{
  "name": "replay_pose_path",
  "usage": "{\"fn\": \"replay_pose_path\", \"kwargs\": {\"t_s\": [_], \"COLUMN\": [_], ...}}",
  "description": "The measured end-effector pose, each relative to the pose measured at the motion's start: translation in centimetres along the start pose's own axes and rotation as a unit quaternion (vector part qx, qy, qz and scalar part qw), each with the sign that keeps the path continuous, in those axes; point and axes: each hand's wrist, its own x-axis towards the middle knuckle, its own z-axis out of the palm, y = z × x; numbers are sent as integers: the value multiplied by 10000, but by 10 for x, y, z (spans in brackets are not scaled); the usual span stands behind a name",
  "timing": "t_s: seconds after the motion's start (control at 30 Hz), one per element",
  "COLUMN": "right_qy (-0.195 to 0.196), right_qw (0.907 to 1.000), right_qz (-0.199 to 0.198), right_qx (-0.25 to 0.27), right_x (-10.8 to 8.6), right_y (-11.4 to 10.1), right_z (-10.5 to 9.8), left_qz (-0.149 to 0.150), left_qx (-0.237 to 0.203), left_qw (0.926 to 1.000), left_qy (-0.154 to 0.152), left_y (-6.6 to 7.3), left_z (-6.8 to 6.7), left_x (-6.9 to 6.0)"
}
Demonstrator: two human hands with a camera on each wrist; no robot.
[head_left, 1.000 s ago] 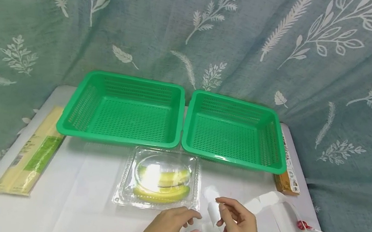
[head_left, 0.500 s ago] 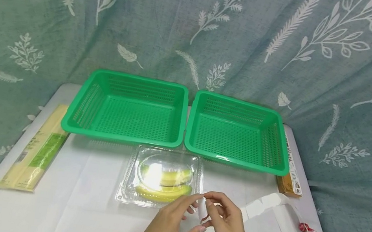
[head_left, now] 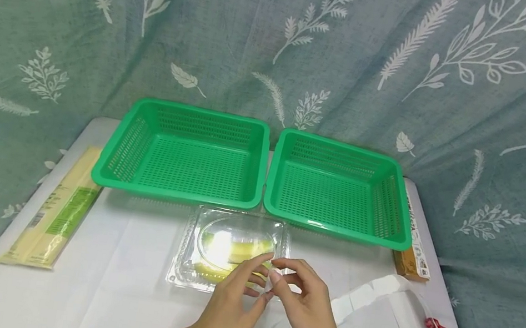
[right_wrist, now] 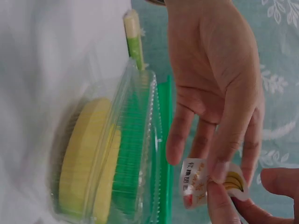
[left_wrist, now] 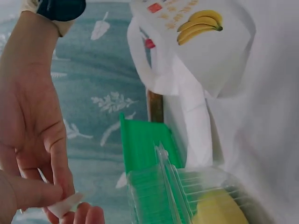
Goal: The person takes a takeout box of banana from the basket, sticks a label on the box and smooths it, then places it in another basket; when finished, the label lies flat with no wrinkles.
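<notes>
the label is raised off the white surface, above the near right corner of the clear container. it carries printed characters and a banana picture.

left hand: clamped on the label, thumb across the printed face. right hand: fingertips together on the same label, meeting the left hand at it.

container: central on the surface, with yellow bananas inside.

left basket and right basket: green, side by side along the far edge of the surface, behind the container.

noodle packet: along the left edge, its far end against the left basket.

carton: along the right edge, beside the right basket.

white strip: looped toward the near right corner. red lollipop: at the loop, stick toward the right edge.

banana-printed white piece: at the near edge.

patterned cloth: hangs behind the surface.
</notes>
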Motion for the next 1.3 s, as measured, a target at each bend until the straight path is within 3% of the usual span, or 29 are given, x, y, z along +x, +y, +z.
{"fn": "replay_pose_path", "kwargs": {"t_s": [0.17,0.3,0.37,0.5,0.6,0.7,0.9,1.17,1.3], "right_qy": [-88,0,116,271,138,-38,-141,-375,-478], "right_qw": [9991,9926,9819,9471,9248,9128,9059,9024,8985], "right_qz": [-291,-764,-1217,-2168,-2550,-2673,-2583,-2536,-2580], "right_qx": [-309,-945,-1445,-2350,-2821,-3088,-3353,-3463,-3519], "right_x": [4,9,12,19,26,35,48,65,75], "right_y": [-2,-6,-7,-11,-14,-16,-20,-28,-28], "right_z": [0,-1,-2,0,2,4,7,12,15], "left_qz": [-708,-1089,-1180,-1306,-1257,-1189,-1417,-1932,-2023], "left_qx": [-224,-255,-324,-589,-706,-713,-633,-728,-619], "left_qw": [9971,9937,9924,9893,9887,9891,9872,9782,9767], "left_qy": [-140,-115,-120,-259,-405,-500,-370,215,357], "left_y": [-2,-3,-4,-6,-8,-10,-12,-19,-23], "left_z": [-10,-18,-21,-27,-31,-34,-40,-46,-50], "left_x": [5,10,12,14,15,16,18,24,23]}}
